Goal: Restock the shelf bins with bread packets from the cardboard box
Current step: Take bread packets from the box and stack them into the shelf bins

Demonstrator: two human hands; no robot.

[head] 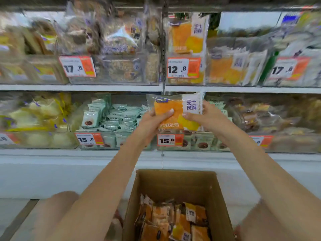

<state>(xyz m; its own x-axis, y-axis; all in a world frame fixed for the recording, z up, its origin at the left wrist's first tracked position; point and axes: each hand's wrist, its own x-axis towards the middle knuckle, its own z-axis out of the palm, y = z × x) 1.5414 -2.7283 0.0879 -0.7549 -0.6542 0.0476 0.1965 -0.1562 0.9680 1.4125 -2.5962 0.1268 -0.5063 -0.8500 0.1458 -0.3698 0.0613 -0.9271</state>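
White shelf rails (83,87); orange price tags (183,67); pale floor (15,204).

- A white upper shelf (121,87) carries clear bins (112,70) of bagged bread, blurred on the left, with orange bread packets (188,37) near the middle.
- A white lower shelf (52,151) carries bins of pale rolls (38,112), small green packets (112,115) and brown pastries (271,115).
- Orange and white price tags (77,66) sit on the bin fronts.
- An open cardboard box (175,183) stands below, part-filled with orange packets.

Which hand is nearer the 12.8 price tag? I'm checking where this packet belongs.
Right. The right hand grips the bread packet almost directly below the 12.8 tag; the left hand grips it lower, further left.
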